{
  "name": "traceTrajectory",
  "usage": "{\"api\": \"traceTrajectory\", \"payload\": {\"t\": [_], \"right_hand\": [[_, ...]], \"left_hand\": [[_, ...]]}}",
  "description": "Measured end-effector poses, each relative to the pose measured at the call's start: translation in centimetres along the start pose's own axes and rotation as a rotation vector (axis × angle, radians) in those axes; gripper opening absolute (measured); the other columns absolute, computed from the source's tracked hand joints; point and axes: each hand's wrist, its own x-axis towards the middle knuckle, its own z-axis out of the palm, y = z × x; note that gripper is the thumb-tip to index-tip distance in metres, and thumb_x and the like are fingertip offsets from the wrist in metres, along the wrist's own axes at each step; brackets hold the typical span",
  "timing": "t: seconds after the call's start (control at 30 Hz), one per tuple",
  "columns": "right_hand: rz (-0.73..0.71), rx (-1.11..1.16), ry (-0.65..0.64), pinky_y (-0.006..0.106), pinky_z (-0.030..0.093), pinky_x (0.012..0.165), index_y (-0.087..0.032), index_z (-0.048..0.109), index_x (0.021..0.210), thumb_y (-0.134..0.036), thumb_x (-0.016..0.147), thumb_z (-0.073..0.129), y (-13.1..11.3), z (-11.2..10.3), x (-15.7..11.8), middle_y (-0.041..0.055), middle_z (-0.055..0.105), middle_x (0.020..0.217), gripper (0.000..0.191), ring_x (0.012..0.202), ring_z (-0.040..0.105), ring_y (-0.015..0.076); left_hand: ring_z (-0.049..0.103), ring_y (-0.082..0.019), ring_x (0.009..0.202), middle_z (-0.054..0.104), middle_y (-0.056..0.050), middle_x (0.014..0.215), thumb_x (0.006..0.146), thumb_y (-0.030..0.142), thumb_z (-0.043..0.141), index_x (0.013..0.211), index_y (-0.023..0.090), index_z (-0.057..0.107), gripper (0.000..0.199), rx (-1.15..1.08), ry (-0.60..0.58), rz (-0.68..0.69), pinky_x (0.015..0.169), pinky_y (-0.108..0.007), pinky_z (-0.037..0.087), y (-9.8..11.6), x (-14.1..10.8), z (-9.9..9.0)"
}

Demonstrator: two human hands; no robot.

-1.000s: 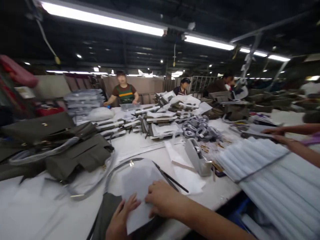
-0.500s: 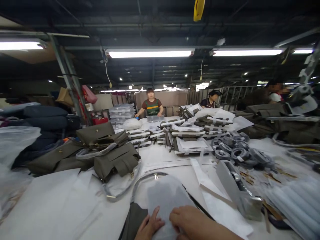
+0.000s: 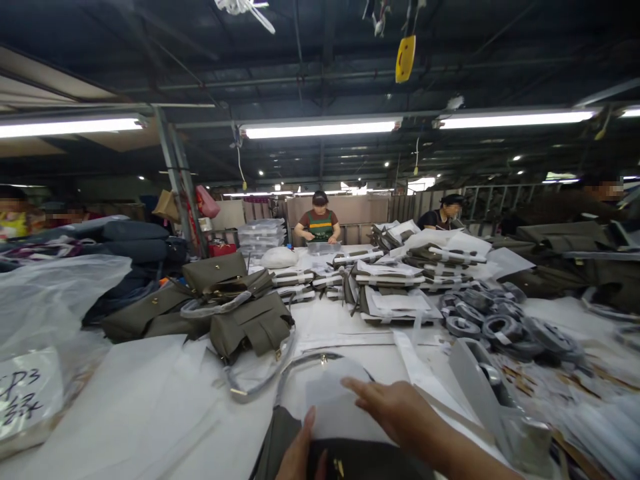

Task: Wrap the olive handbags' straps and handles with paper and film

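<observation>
Directly in front of me lies an olive handbag (image 3: 283, 430), partly cut off by the bottom edge. Its wrapped strap (image 3: 300, 360) arches away over the table, with a gold buckle on it. A pale translucent sheet (image 3: 333, 400) lies within the strap's arch. Over the sheet's near edge is a dark bag panel (image 3: 375, 457) with a gold clasp. My left hand (image 3: 299, 450) rests at the bag's left side, fingers stretched out and thumb apart, its lower part out of frame. My right hand (image 3: 400, 410) is open above the sheet's right side, fingers extended leftward.
Several olive bags (image 3: 250, 327) lie at left, beside white sheets (image 3: 125, 393) and a clear plastic bag (image 3: 55, 300). Wrapped bag parts (image 3: 395, 300) are stacked ahead. Rolled grey straps (image 3: 500, 327) and a grey tape dispenser (image 3: 475, 380) sit right. A co-worker (image 3: 319, 220) works across the table.
My right hand has lifted from the sheet and straightened its fingers. The dark panel with the clasp now covers the sheet's near part. The view has tilted up and turned left.
</observation>
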Motion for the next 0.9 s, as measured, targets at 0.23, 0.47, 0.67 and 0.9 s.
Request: {"api": "traceTrajectory", "payload": {"t": [0.23, 0.47, 0.67, 0.9], "right_hand": [[0.257, 0.38, 0.274, 0.033, 0.053, 0.079, -0.027, 0.033, 0.152, -0.03, 0.098, 0.04, 1.8, -5.0, 5.7, 0.006, 0.074, 0.106, 0.054, 0.082, 0.07, 0.0217], [0.451, 1.345, 0.43, 0.027, 0.054, 0.061, -0.03, 0.017, 0.155, -0.042, 0.088, 0.058, -1.2, -7.2, 8.1, 0.0017, 0.071, 0.108, 0.079, 0.067, 0.065, 0.0156], [0.711, 1.125, 0.147, 0.024, 0.05, 0.057, -0.024, 0.023, 0.154, -0.033, 0.086, 0.059, -0.5, -1.4, 4.2, 0.001, 0.073, 0.091, 0.077, 0.062, 0.062, 0.0143], [0.495, 0.07, -0.218, 0.04, 0.052, 0.08, -0.023, 0.017, 0.157, -0.021, 0.095, 0.041, 1.1, 2.0, -0.5, 0.0118, 0.069, 0.115, 0.066, 0.088, 0.069, 0.0282]], "left_hand": [[0.062, -0.023, 0.119, 0.065, -0.011, 0.128, 0.09, 0.012, 0.053, 0.131, 0.018, 0.057, 0.042, 0.071, -0.013, 0.395, 0.092, -0.03, 0.057, 0.9, 1.3, -1.5], [0.068, -0.019, 0.107, 0.071, -0.003, 0.117, 0.095, 0.022, 0.05, 0.118, 0.025, 0.064, 0.027, -0.111, -0.426, 0.17, 0.099, -0.039, 0.054, 4.0, 2.1, -3.5], [0.067, -0.018, 0.108, 0.072, -0.004, 0.116, 0.098, 0.025, 0.047, 0.121, 0.025, 0.065, 0.029, -0.053, -0.529, 0.084, 0.103, -0.037, 0.05, 4.0, 1.8, -3.5], [0.065, -0.029, 0.112, 0.073, -0.009, 0.111, 0.095, 0.032, 0.05, 0.113, 0.019, 0.07, 0.03, 0.062, -0.541, 0.008, 0.103, -0.046, 0.049, 3.5, 0.2, -2.8]]}}
